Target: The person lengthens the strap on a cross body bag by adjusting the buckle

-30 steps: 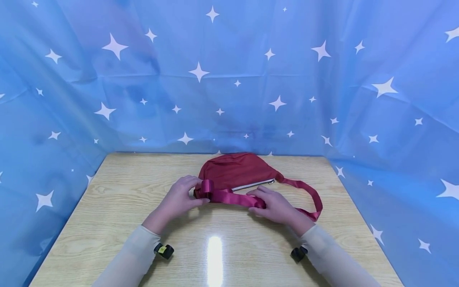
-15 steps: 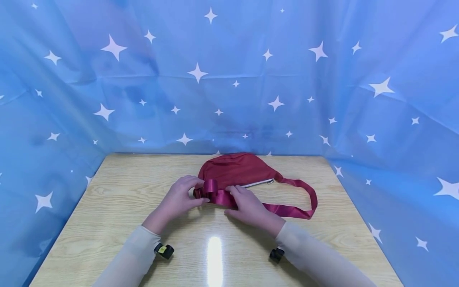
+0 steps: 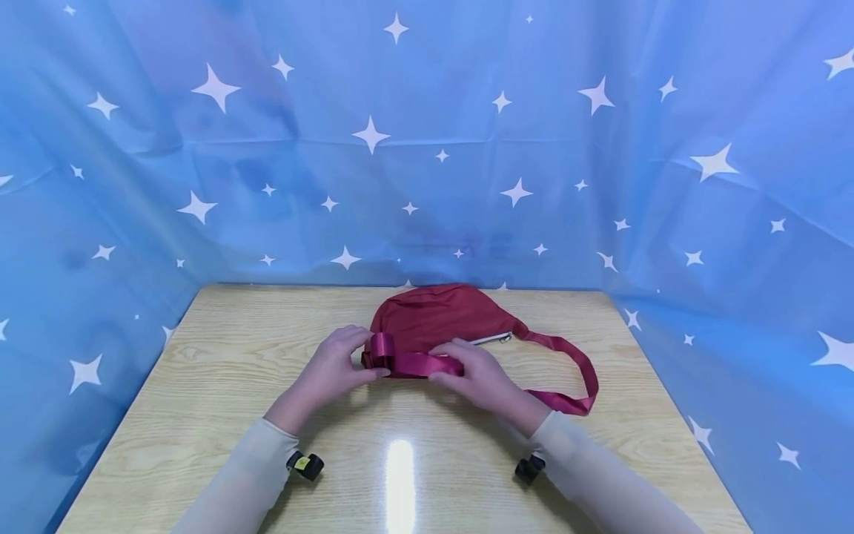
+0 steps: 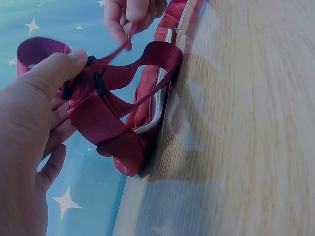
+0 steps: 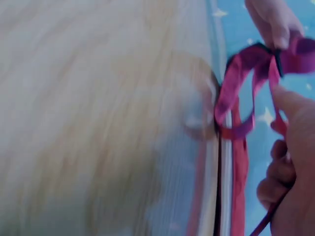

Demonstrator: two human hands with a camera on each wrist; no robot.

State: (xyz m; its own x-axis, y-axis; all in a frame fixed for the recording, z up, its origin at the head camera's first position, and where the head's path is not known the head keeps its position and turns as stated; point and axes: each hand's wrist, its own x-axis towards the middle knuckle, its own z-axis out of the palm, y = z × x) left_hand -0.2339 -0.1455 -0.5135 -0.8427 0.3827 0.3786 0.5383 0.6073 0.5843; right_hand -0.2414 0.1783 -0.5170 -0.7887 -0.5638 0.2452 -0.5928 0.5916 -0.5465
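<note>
A dark red waist bag (image 3: pixel 440 315) lies at the back of the table, its white zipper (image 4: pixel 160 96) along the near side. My left hand (image 3: pixel 333 367) pinches the shiny strap at a black slide buckle (image 4: pixel 100 84), at the bag's left end. Loops of the strap (image 4: pixel 165 54) stick out around the buckle. To the right, my right hand (image 3: pixel 483 378) grips the strap between thumb and fingers, and a stretch of strap (image 3: pixel 415 364) runs between both hands. The rest of the strap curves from behind my right hand to the bag's right end.
The wood-grain table (image 3: pixel 253 319) reaches back to a blue curtain (image 3: pixel 307 170) with white stars. A bright light reflection (image 3: pixel 400 482) shows on the table in front. A small black camera sits on each wrist.
My right hand slid left along the strap towards the left hand, then drew back to the right with the strap in its grip. My left hand stayed at the buckle.
</note>
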